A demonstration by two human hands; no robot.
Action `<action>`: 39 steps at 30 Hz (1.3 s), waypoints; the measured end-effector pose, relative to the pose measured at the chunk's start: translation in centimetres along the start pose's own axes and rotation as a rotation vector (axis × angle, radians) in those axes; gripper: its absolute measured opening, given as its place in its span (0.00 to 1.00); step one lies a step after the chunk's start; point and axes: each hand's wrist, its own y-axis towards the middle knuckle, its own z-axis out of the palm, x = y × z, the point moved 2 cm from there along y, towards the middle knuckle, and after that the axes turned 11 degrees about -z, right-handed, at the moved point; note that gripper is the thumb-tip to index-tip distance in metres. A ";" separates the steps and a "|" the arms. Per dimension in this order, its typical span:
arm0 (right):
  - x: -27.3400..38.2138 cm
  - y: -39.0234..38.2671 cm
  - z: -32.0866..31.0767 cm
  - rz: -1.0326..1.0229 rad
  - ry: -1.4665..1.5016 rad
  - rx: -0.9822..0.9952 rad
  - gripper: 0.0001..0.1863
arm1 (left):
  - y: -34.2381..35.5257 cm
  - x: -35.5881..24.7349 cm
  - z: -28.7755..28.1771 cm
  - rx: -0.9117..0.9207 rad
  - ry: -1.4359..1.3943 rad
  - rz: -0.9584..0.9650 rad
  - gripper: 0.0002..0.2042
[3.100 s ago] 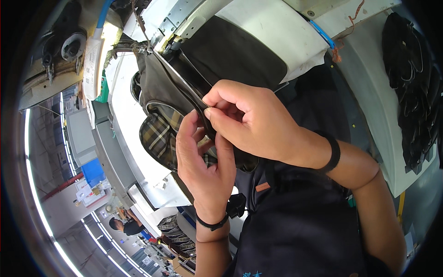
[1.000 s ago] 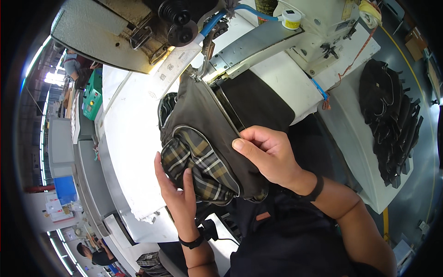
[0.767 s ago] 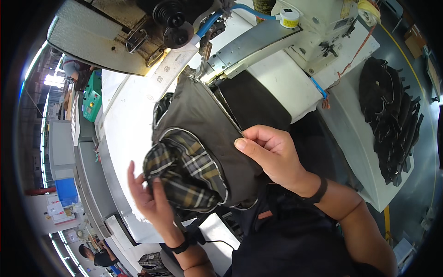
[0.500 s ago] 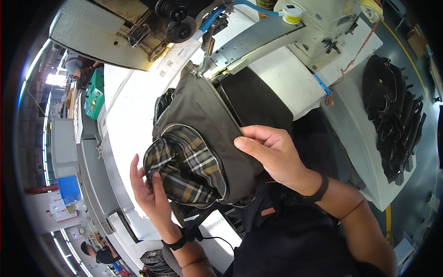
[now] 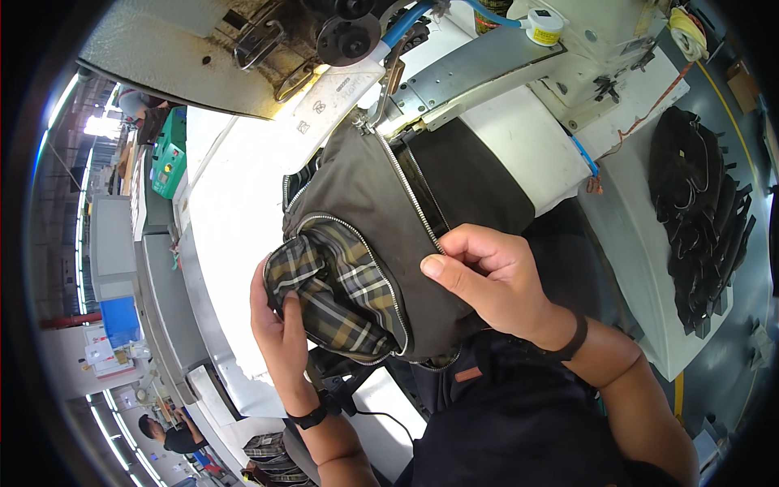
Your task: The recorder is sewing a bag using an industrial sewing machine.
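Observation:
A dark grey-brown bag [image 5: 357,183] lies under the sewing machine [image 5: 479,73], its top corner at the presser foot. Between thumb and fingers, my right hand [image 5: 503,280] pinches the bag's edge by the long metal zipper [image 5: 410,180]. To the left, a curved zipped pocket gapes and shows its plaid lining [image 5: 337,272]. My left hand [image 5: 280,333] grips that pocket's outer rim, the thumb on the lining and the fingers behind it, partly hidden. The bag's lower edge hangs over the table edge towards my lap.
A pile of dark fabric pieces [image 5: 698,211] lies on a pale surface at right. At left stand a green box [image 5: 169,154] and grey work tables. A folded plaid piece [image 5: 276,458] sits at the lower left. Another person [image 5: 172,434] works far off at lower left.
My left hand has closed from loosely spread fingers onto the pocket's rim. The whole view has shifted slightly, and my right hand keeps its pinch by the zipper.

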 end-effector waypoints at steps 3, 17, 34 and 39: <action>-0.2 0.3 -0.1 -0.052 -0.040 0.008 0.10 | 0.6 -1.9 -0.1 0.062 0.015 0.079 0.30; -1.4 0.2 -1.5 -0.021 -0.108 -0.011 0.10 | 6.0 -3.5 2.3 -0.121 0.280 0.063 0.07; -1.6 0.0 -1.1 -0.043 -0.120 -0.069 0.07 | 0.8 -14.1 5.3 0.284 0.509 0.887 0.16; -2.2 -0.2 -0.7 -0.091 -0.086 -0.101 0.05 | 2.6 -16.2 7.5 0.420 0.574 0.971 0.11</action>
